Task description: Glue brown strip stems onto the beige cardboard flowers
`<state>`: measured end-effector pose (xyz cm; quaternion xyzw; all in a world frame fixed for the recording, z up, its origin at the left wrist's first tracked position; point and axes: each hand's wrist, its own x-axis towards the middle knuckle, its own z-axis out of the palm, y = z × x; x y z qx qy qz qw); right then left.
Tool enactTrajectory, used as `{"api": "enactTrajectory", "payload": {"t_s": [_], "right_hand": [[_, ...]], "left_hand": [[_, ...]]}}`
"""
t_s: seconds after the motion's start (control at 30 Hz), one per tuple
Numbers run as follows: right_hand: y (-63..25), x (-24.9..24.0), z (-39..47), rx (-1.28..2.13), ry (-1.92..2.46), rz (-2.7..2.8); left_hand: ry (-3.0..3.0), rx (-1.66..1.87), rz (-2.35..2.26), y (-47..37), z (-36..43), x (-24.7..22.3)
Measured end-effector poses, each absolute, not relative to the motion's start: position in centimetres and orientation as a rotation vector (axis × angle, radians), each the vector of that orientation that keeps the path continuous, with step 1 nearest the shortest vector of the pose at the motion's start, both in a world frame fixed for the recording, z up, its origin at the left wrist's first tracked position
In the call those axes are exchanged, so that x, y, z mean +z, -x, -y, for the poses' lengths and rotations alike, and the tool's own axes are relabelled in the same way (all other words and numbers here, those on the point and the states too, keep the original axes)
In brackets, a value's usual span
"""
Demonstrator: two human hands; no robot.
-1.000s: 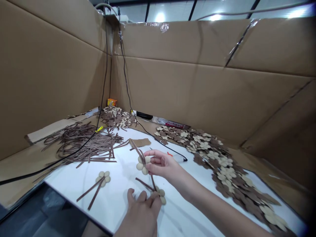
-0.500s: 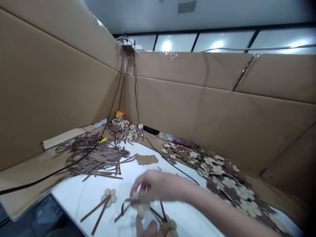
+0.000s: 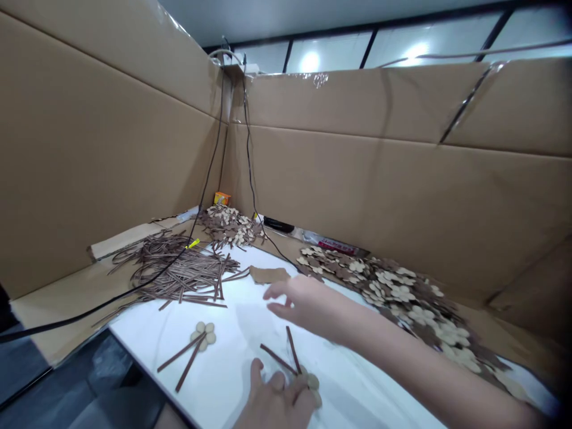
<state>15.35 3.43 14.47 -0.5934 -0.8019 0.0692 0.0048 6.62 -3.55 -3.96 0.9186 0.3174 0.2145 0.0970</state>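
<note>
My right hand hovers above the white tabletop, fingers apart with nothing visible between them. At the bottom, my left hand lies with fingers spread, some of them over a beige flower-shaped piece and partly covering it. Two thin brown strips stick out from that flower toward the back. Left of my hands, another beige flower lies flat, two brown strips spreading from it toward the front.
A heap of brown strips lies at the left. Flower cut-outs are piled at the back and along the right. A brown scrap lies behind my right hand. A black cable crosses the strips; cardboard walls surround the table.
My right hand has moved up and away from the left hand. The beige flower with strips it held no longer shows. My left hand has come further into view; the camera view has shifted.
</note>
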Motion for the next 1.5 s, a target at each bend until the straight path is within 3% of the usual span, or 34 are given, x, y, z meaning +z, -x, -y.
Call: {"api": "enactTrajectory", "payload": {"t_s": [0.1, 0.33, 0.63, 0.77, 1.0, 1.1, 1.5], "right_hand": [[-17.8, 12.5, 0.7, 0.410, 1.853, 2.469], [-22.5, 9.0, 5.1, 0.774, 1.736, 2.361], [-23.5, 4.6, 6.7, 0.745, 1.734, 2.280], [-23.8, 3.3, 7.1, 0.547, 1.689, 2.327], [-23.5, 1.4, 6.9, -0.208, 1.442, 2.589], [-23.3, 1.0, 6.6, -0.348, 1.376, 2.630], [-21.4, 3.1, 7.9, 0.466, 1.529, 2.190]], "left_hand": [[-2.573, 0.418, -0.808, -4.8, 3.7, -1.0], [-2.027, 0.649, -0.845, -1.5, 4.5, 1.9], [-2.015, 0.612, -0.936, -1.5, 4.7, 1.4], [-2.087, 0.568, -0.951, -1.7, 5.0, 1.2], [-2.129, 0.576, -0.925, -1.8, 5.0, 1.5], [-2.135, 0.606, -0.909, -1.9, 5.2, 1.8], [-2.100, 0.664, -0.831, -2.2, 5.4, 2.5]]}}
